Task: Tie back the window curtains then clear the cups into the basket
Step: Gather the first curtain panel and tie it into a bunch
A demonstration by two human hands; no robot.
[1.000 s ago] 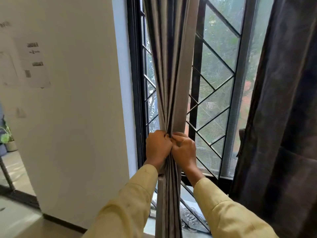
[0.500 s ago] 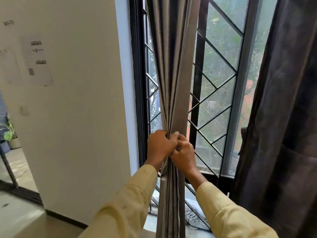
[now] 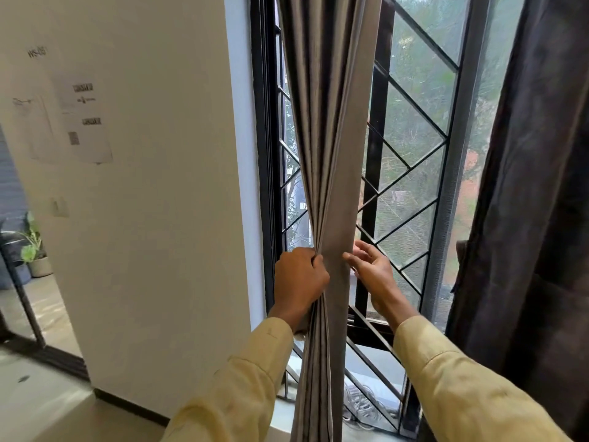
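A grey curtain (image 3: 328, 129) hangs bunched into a narrow column in front of the window. My left hand (image 3: 299, 282) grips its folds from the left side at about waist height. Just to the right of the bunch, my right hand (image 3: 371, 269) is spread with relaxed fingers, the thumb near the fabric's right edge, holding nothing. A second, darker curtain (image 3: 538, 202) hangs loose at the far right. No tie-back, cups or basket are in view.
The window (image 3: 414, 154) has a black frame and a diagonal metal grille behind the curtains. A white wall (image 3: 153, 186) with taped papers (image 3: 83, 122) stands to the left. A potted plant (image 3: 35, 250) sits on the floor far left.
My right hand has let go of the gathered curtain and moved a little to the right, fingers spread. My left hand keeps its grip on the bunch.
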